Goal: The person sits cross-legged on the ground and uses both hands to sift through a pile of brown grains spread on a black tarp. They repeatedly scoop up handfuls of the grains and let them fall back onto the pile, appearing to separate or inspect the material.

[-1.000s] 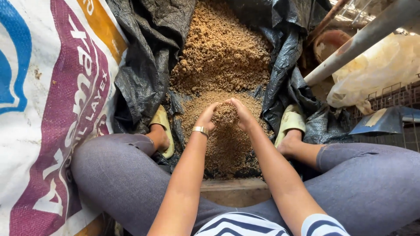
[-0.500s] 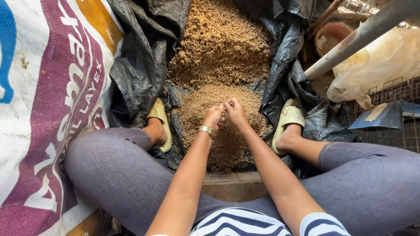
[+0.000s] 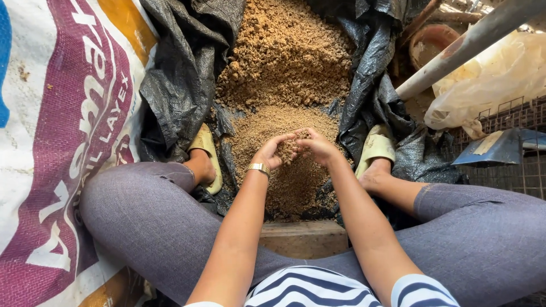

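Here left hand (image 3: 270,152) and right hand (image 3: 318,149) cup brown meal (image 3: 284,62) together.

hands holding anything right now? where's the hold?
Yes: the left hand and right hand, cupped together, hold a scoop of brown crumbly meal from beneath, above the pile on the black sheet.
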